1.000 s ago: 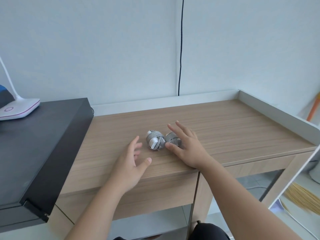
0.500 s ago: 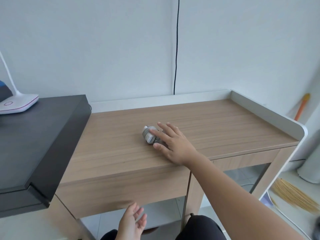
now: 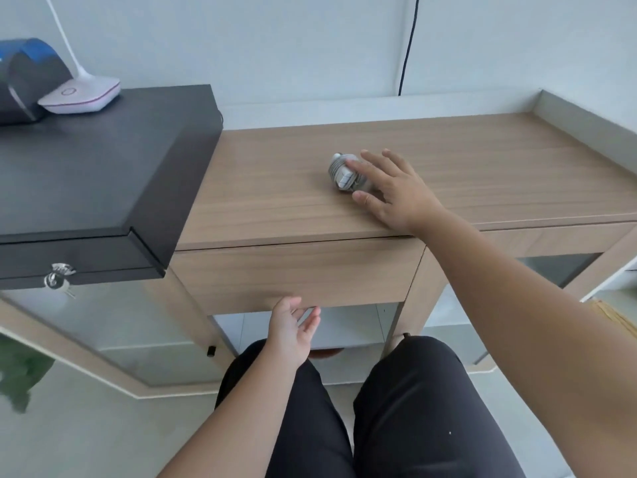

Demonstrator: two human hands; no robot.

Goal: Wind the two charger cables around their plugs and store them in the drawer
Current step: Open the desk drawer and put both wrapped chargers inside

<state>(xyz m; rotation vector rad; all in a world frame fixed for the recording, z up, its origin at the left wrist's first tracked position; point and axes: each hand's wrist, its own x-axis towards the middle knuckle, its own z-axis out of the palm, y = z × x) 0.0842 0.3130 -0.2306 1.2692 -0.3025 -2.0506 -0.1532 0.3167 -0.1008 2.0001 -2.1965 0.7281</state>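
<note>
A white charger plug wound in grey cable [image 3: 341, 172] lies on the wooden desk top [image 3: 482, 160]. My right hand [image 3: 389, 189] rests over the chargers with spread fingers; the index finger and thumb touch the visible bundle, and the second bundle is hidden under the palm. The drawer front [image 3: 293, 270] below the desk edge is closed. My left hand [image 3: 291, 326] is at the drawer's lower edge, palm up, fingers curled just under it, holding nothing.
A black cabinet [image 3: 86, 174] with keys [image 3: 58, 279] in its lock stands at the left, carrying a white lamp base [image 3: 81, 96] and a dark blue object [image 3: 27, 77]. A black cord [image 3: 408, 46] hangs down the wall. My knees [image 3: 362, 408] sit below the desk.
The view tilted down. My left hand rose from below to the drawer's lower edge. My right hand stayed over the chargers on the desk.
</note>
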